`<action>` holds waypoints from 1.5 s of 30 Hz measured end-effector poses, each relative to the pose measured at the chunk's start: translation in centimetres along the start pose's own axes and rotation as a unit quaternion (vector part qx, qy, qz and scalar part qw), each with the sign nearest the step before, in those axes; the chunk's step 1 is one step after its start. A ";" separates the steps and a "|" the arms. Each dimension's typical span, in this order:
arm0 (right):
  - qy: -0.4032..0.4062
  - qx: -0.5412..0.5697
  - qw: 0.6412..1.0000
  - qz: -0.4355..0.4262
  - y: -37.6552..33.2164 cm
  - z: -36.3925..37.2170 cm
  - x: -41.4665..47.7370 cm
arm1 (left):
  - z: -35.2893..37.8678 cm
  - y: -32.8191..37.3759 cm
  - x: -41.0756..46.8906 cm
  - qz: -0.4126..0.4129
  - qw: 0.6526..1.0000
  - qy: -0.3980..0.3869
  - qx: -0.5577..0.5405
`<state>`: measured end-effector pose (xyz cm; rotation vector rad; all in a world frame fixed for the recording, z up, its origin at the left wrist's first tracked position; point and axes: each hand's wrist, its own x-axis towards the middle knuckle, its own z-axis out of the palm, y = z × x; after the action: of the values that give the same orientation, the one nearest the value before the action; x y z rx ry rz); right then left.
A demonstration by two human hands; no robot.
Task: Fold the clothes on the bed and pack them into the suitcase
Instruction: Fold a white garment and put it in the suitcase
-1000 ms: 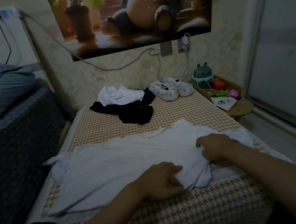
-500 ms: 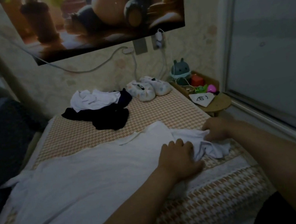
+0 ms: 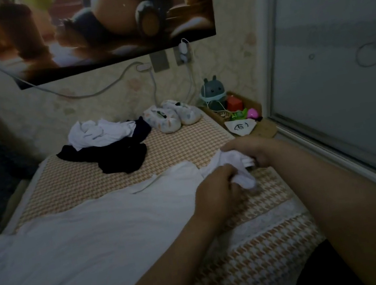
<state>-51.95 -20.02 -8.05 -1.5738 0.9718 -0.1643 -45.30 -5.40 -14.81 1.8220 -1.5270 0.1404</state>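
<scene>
White shirt (image 3: 85, 232) lay spread across the near end of the bed (image 3: 251, 267), with one sleeve (image 3: 233, 160) bunched up by the bed's right edge, where both my hands gripped it. My left hand (image 3: 217, 192) pinched the lower part of the bunch, fingers curled into the cloth. My right hand (image 3: 254, 150), just beyond it toward the bed's far end, was clenched round the upper part. The step in hand looked like the first fold of this shirt: sorting out the sleeve before turning it in over the body. The next move, as I judged it, called for drawing the sleeve straight and laying it flat across the shirt without dragging the thin fabric out of its spread. At the far end of the bed a dark garment (image 3: 120, 158) lay unfolded with a crumpled white garment (image 3: 99, 133) heaped on top of it, and a pair of soft shoes (image 3: 173, 117) sat just beside them. Most of the task was therefore not yet done. No suitcase showed anywhere in the frame.
</scene>
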 end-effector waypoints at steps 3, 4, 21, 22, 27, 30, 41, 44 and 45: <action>-0.070 0.036 0.996 -0.046 -2.5 2.6 -0.9 | -4.1 -1.1 -0.9 -0.116 0.978 0.125 -0.119; -0.112 0.086 0.989 -0.040 -3.1 3.6 -1.0 | -5.8 -1.8 -1.5 -0.158 0.964 0.171 -0.131; -0.101 -0.540 0.794 -0.258 -0.4 15.8 1.8 | -13.9 -14.5 -7.4 -0.382 0.921 -0.045 0.060; -0.090 -0.525 0.799 -0.279 0.0 16.0 1.8 | -13.9 -14.7 -7.2 -0.336 0.933 -0.069 0.106; -0.189 -0.404 0.852 -0.274 0.7 16.3 0.2 | -14.6 -14.5 -7.5 -0.186 0.949 -0.152 0.203; -0.209 -0.449 0.814 -0.303 1.2 16.7 -0.3 | -15.3 -14.5 -8.4 -0.222 0.961 -0.110 0.124; -0.083 -0.386 0.860 -0.324 1.9 16.9 1.3 | -19.1 -12.4 -10.2 -0.318 0.875 -0.361 0.055; 0.010 -0.451 0.808 -0.380 2.4 17.3 2.6 | -19.1 -12.5 -9.1 -0.309 0.881 -0.306 0.187; 0.021 -0.478 0.794 -0.375 2.4 17.3 2.9 | -18.7 -12.6 -8.4 -0.265 0.899 -0.229 0.261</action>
<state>-40.91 -8.72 -16.04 -2.8731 0.3644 -0.2781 -29.76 12.65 -11.57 2.8008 -1.2902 -0.1741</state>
